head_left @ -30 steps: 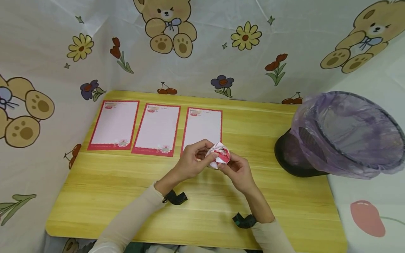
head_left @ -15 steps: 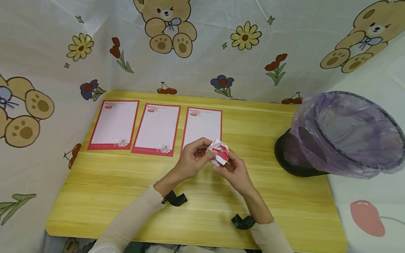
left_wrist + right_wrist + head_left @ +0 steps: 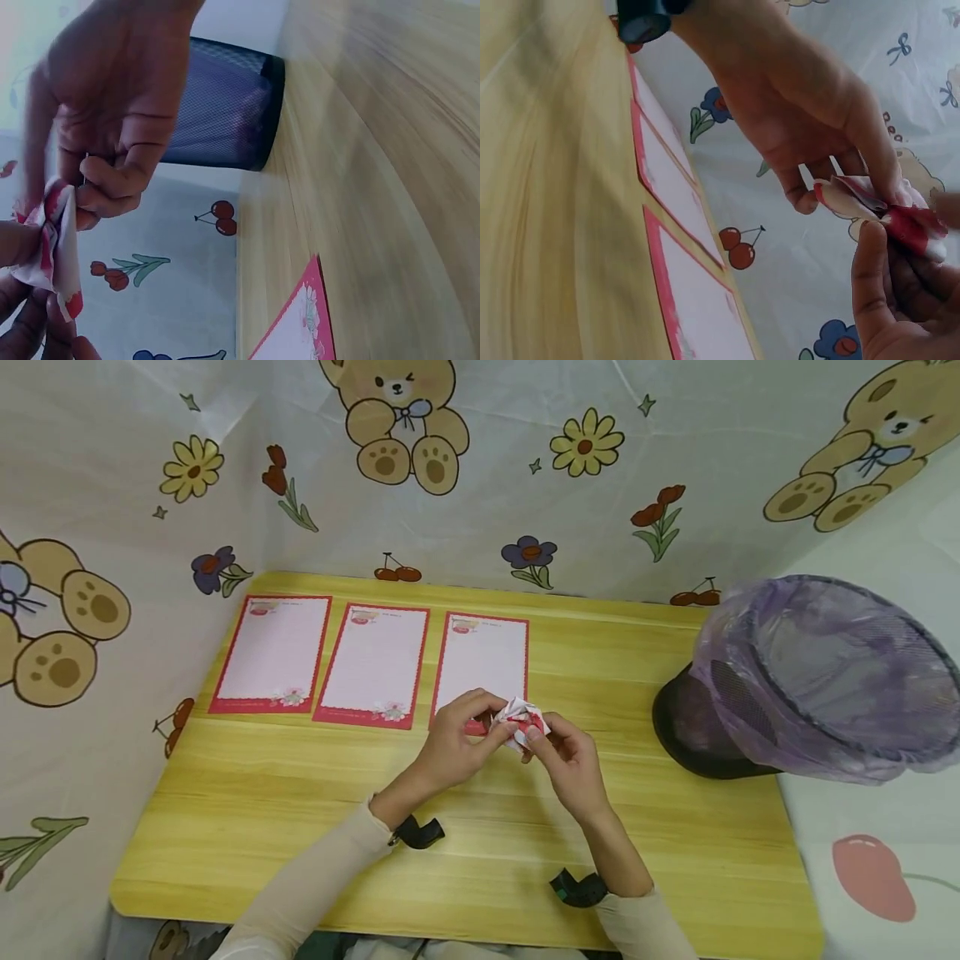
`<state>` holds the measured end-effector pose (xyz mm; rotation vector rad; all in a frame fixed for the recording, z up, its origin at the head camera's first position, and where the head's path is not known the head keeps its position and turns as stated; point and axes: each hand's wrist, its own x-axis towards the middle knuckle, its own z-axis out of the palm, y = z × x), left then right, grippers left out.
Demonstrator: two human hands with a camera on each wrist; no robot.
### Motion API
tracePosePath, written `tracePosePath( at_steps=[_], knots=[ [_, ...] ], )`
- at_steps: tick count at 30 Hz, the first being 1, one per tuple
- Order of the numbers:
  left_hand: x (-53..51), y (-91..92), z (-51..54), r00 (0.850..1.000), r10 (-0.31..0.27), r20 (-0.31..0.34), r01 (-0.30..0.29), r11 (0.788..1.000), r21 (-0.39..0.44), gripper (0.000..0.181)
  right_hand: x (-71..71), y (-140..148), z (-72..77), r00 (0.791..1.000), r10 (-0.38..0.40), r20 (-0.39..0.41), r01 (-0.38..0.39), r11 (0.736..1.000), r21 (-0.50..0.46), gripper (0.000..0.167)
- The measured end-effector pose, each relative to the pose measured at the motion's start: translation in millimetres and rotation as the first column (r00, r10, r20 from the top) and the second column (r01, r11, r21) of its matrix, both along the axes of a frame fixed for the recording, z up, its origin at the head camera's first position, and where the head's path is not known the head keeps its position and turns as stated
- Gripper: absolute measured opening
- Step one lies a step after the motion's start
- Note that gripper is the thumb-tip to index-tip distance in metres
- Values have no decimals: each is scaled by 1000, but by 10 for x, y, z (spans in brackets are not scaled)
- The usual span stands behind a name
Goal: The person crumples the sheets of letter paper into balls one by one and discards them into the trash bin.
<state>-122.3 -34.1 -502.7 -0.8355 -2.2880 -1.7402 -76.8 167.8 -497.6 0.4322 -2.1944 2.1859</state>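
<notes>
While fingers (image 3: 480, 700) pinch paper (image 3: 519, 709), right thumb (image 3: 544, 748) moved up

Three red-bordered sheets (image 3: 271, 652) lie on one counter (image 3: 487, 835); over the counter are two hands (image 3: 457, 747), two black wrist devices (image 3: 422, 833) and one crumpled paper (image 3: 517, 707); at the counter's right end, one bin (image 3: 692, 727) with one purple bag (image 3: 847, 668).

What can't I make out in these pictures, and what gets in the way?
Head view: the small print on the three sheets, too small to read.
Head view: the floor of the bin, hidden by its purple liner.
All views: much of the print on the crumpled paper, hidden in folds.
Left wrist view: part of the left hand, cut off by the left edge.
</notes>
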Motion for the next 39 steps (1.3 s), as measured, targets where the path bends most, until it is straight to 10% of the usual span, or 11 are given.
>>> tracePosePath(
  at_steps=[12, 17, 23, 29, 39],
  knots=[
    [-15, -26, 94, 986, -142, 90, 145, 989, -37, 22, -105, 218, 114, 999, 27, -31, -24, 996, 85, 11],
    [13, -6, 90, 997, -79, -18, 76, 989, -123, 12, -90, 138, 109, 989, -80, -122, 104, 974, 203, 16],
    [0, -18, 60, 994, 21, -104, -36, 990, -140, 11, -44, -4, 130, 925, -188, -329, 301, 892, 337, 13],
    [-80, -119, 77, 999, -42, -3, 42, 999, -25, 12, -31, 87, 171, 971, 11, -238, 21, 991, 132, 19],
    [-39, -155, 90, 980, -201, -3, 200, 979, -49, 13, -157, 290, 20, 963, 220, -157, -238, 966, -106, 16]
  ],
)
